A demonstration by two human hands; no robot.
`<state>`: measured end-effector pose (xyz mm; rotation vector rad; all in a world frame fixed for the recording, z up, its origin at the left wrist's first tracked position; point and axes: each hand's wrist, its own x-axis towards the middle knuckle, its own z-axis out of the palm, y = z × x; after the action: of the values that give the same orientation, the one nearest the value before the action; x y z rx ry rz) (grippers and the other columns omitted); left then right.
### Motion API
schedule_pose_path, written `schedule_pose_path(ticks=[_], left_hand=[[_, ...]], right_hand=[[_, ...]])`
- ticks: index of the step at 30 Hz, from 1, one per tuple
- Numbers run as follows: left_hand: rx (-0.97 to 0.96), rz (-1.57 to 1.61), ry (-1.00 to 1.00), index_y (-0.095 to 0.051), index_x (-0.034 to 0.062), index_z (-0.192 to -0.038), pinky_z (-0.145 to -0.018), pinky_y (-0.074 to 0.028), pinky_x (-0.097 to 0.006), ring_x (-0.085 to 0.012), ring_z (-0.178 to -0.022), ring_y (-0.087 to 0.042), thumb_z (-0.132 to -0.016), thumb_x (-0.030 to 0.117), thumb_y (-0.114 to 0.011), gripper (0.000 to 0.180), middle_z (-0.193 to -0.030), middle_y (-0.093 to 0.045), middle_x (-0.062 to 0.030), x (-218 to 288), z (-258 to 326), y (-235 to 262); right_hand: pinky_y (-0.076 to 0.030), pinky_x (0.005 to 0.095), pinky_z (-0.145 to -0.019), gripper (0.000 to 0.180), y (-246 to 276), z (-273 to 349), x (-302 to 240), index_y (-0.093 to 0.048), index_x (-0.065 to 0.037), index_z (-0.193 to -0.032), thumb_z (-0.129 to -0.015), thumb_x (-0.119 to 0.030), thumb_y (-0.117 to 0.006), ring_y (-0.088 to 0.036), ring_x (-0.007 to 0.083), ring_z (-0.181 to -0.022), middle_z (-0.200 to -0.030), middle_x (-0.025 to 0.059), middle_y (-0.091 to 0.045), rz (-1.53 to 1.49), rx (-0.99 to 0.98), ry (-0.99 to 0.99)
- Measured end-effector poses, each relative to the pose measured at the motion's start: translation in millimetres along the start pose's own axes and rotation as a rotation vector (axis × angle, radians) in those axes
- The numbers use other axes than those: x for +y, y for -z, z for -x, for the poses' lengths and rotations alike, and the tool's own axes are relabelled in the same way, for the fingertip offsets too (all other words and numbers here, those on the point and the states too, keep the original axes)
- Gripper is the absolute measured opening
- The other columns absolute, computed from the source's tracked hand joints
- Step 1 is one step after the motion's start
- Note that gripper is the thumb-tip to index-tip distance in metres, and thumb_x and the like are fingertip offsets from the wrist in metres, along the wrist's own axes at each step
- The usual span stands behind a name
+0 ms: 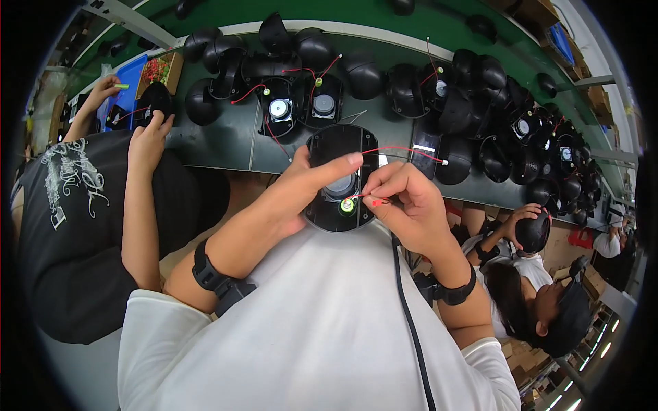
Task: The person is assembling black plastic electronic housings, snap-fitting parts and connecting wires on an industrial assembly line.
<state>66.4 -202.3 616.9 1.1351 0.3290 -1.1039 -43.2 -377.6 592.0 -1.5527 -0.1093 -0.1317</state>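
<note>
A black round speaker housing (334, 145) is in front of my chest. My left hand (301, 181) is closed around its left side, the thumb stretched across its face. Partly under that thumb is a grey round speaker (340, 188). A green cylindrical cell (347, 205) sits end-up in the housing below the speaker. Beside it, my right hand (408, 205) pinches a thin red wire (363, 196) between thumb and fingertips. Another red wire (394, 147) runs from near my left thumb rightward to a small white connector (444, 162).
Several black shells (363, 74) and speaker housings with loose wires (279, 109) crowd the dark table (219, 149). At left, a co-worker's hand (106, 89) holds a green cell near a blue bin (127, 82). At right, another person's hand (517, 222) holds a black shell (533, 233). A black cable (404, 294) hangs over my shirt.
</note>
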Motion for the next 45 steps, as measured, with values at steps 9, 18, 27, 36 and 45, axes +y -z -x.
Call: schedule_pose_path(ticks=[9,18,27,36,45], left_hand=[[-0.202,-0.21,-0.155,-0.019,0.0029,-0.147,-0.108,-0.045,-0.045,-0.0277,-0.129,-0.05,-0.06,0.006,-0.093,0.114,-0.136,-0.045,-0.0156,5,9,11],[-0.228,-0.205,-0.197,-0.02,0.0039,-0.146,-0.106,-0.046,-0.043,-0.0259,-0.127,-0.05,-0.063,0.003,-0.09,0.108,-0.134,-0.047,-0.0143,7,7,13],[-0.199,-0.222,-0.177,-0.02,0.0042,-0.147,-0.108,-0.044,-0.042,-0.0257,-0.127,-0.05,-0.064,0.003,-0.089,0.108,-0.135,-0.047,-0.0143,9,11,11],[-0.158,-0.164,-0.136,-0.021,0.0063,-0.147,-0.107,-0.044,-0.043,-0.0261,-0.127,-0.05,-0.066,0.002,-0.087,0.105,-0.136,-0.047,-0.0142,10,7,6],[-0.129,-0.081,-0.235,-0.026,0.0126,-0.147,-0.103,-0.048,-0.044,-0.0291,-0.124,-0.054,-0.067,-0.003,-0.078,0.097,-0.132,-0.051,-0.0137,2,0,16]], right_hand=[[-0.053,0.0253,-0.074,0.017,-3,0,0,-0.058,-0.001,-0.093,-0.085,0.008,-0.07,-0.062,0.0131,-0.086,-0.101,0.0103,-0.064,-0.007,0.063,0.03],[-0.052,0.0267,-0.076,0.017,-1,-10,-31,-0.065,-0.001,-0.098,-0.085,0.008,-0.07,-0.064,0.0165,-0.089,-0.099,0.0091,-0.065,0.344,-0.026,0.056],[-0.045,0.0364,-0.077,0.017,-6,-11,-29,-0.066,-0.005,-0.095,-0.08,0.0,-0.073,-0.062,0.0276,-0.086,-0.09,0.0074,-0.064,0.497,0.007,0.118],[-0.044,0.0335,-0.079,0.016,2,-17,-28,-0.067,-0.007,-0.091,-0.079,0.002,-0.074,-0.063,0.0221,-0.085,-0.089,0.0037,-0.068,0.527,-0.021,0.18],[-0.049,0.0293,-0.075,0.011,9,-23,-13,-0.074,-0.002,-0.095,-0.085,-0.001,-0.074,-0.063,0.0178,-0.088,-0.095,0.0059,-0.066,0.192,-0.021,-0.053]])
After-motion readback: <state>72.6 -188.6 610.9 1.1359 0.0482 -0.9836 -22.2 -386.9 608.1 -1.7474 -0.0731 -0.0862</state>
